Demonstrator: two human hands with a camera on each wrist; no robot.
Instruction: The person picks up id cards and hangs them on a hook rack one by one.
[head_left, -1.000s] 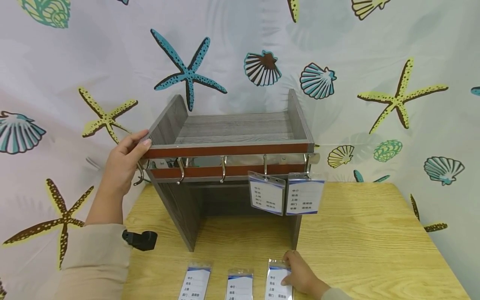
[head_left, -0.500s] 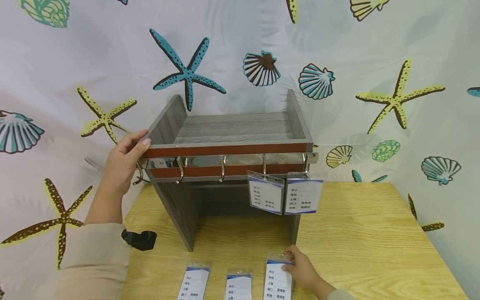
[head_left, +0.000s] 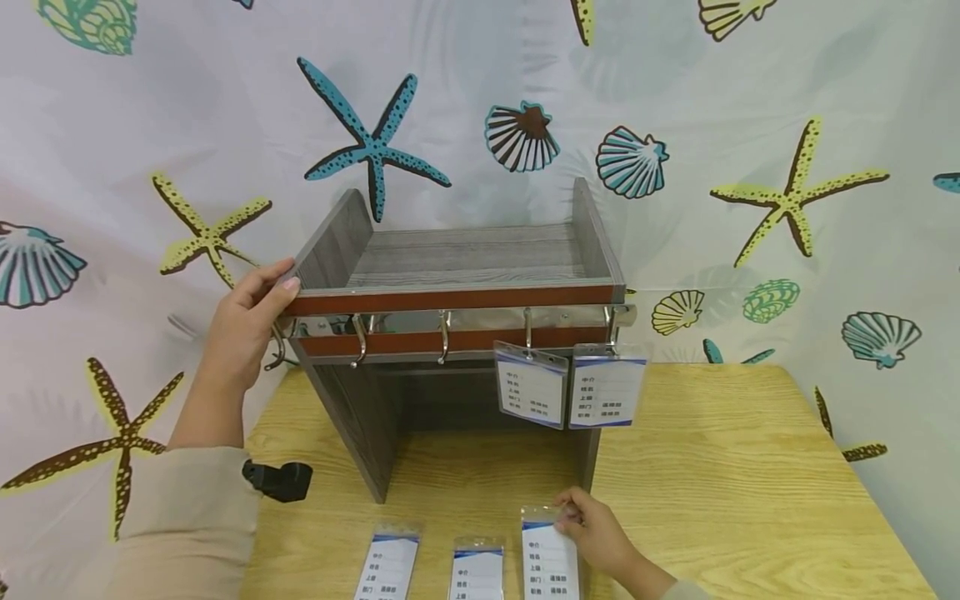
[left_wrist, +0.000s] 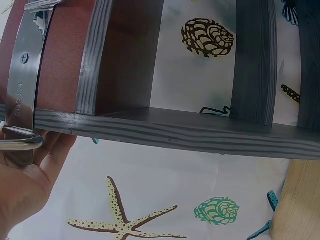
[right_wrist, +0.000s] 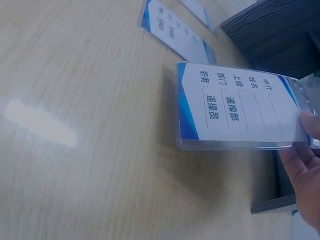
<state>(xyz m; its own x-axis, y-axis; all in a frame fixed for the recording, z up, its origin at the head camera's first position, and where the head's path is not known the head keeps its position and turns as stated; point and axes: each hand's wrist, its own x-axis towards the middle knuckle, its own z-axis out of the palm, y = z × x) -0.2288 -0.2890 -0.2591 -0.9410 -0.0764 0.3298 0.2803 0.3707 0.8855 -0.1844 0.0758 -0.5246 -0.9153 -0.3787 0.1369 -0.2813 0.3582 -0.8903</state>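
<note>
My left hand (head_left: 242, 333) grips the upper left corner of a grey wooden shelf (head_left: 465, 254), thumb at the front; the hook rail partly covers the hand (left_wrist: 30, 187) in the left wrist view. Low at the front, my right hand (head_left: 603, 537) pinches the top corner of a clear-sleeved badge (head_left: 550, 562). In the right wrist view that badge (right_wrist: 235, 107) is lifted off the table, printed side showing. Across the shelf front runs a metal rail with several hooks (head_left: 445, 337). Two badges hang at its right end, a tilted one (head_left: 531, 390) and a straighter one (head_left: 609, 392).
Two more badges lie on the wooden table (head_left: 735, 467), one at the left (head_left: 390, 567) and one in the middle (head_left: 478, 575). A white curtain (head_left: 480, 50) printed with starfish and shells stands behind. The shelf's side panels (head_left: 352, 425) reach down to the tabletop.
My right hand has raised the badge slightly from the table and shifted it a little left. The left hand keeps its hold on the shelf corner.
</note>
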